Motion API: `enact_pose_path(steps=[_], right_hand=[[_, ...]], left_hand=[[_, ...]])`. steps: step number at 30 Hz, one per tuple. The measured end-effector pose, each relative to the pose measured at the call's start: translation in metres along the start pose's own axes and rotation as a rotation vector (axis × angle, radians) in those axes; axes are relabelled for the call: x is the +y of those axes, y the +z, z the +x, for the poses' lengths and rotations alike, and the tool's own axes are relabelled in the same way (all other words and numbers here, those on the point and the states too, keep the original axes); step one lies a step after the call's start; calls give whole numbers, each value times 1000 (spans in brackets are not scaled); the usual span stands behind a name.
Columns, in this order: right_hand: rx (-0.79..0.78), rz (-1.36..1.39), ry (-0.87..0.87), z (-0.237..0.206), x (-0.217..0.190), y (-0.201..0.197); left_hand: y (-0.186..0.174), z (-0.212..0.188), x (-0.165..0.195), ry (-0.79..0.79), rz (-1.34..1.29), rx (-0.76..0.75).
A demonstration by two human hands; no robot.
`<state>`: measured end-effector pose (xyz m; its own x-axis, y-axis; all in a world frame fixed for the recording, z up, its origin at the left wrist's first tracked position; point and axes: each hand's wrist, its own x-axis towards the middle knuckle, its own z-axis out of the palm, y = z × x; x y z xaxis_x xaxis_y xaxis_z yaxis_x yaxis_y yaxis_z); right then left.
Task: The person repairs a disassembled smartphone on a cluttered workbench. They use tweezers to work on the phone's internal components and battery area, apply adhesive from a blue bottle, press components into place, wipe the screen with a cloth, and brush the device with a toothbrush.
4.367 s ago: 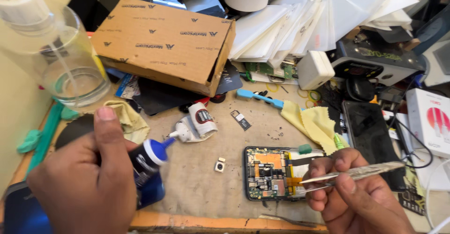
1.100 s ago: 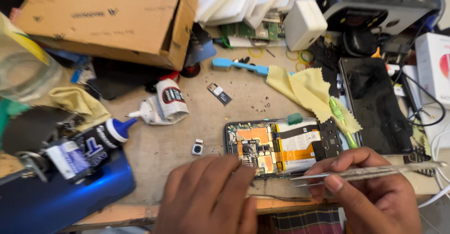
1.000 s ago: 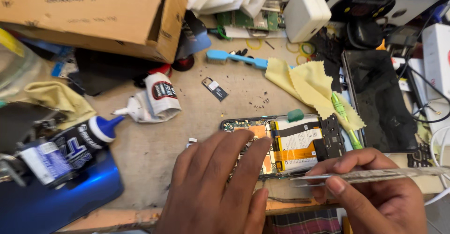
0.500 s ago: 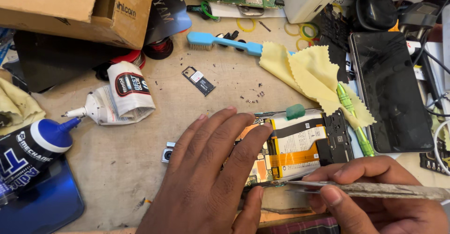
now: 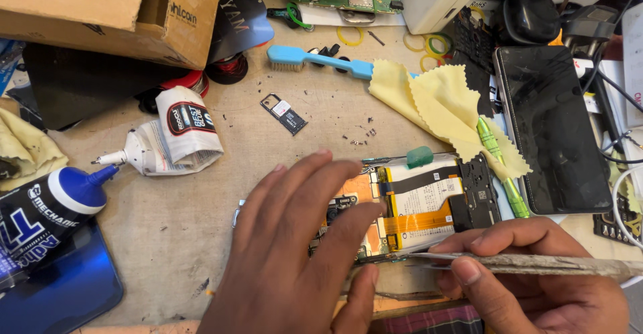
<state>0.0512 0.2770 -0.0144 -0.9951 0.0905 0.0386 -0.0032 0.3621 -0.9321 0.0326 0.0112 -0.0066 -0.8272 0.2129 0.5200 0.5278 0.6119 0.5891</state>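
Phone chassis (image 5: 429, 207) opened, flat on desk (image 5: 201, 207) centre | L hand (image 5: 295, 254) fingers spread, pressing its left end | R hand (image 5: 536, 274) fingers pinching tweezers (image 5: 536, 264), tip at lower edge | yellow cloth (image 5: 442, 106) just behind.

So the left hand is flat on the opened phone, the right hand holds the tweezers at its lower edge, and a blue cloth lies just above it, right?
Not quite: in the head view the cloth is yellow, not blue. The rest holds: left hand on opened phone, right hand holding tweezers.
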Motion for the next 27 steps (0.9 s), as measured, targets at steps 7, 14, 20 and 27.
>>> enact_pose_path(steps=[7,14,20,27], right_hand=[[4,85,32,0,-2,-2],[-15,190,105,6,-1,-13],[-67,246,9,5,-3,-8],[-14,120,75,3,-5,-4]], left_hand=[[10,-13,10,142,195,112],[18,-22,8,211,270,93],[21,-22,7,220,264,80],[24,-21,7,220,285,83]])
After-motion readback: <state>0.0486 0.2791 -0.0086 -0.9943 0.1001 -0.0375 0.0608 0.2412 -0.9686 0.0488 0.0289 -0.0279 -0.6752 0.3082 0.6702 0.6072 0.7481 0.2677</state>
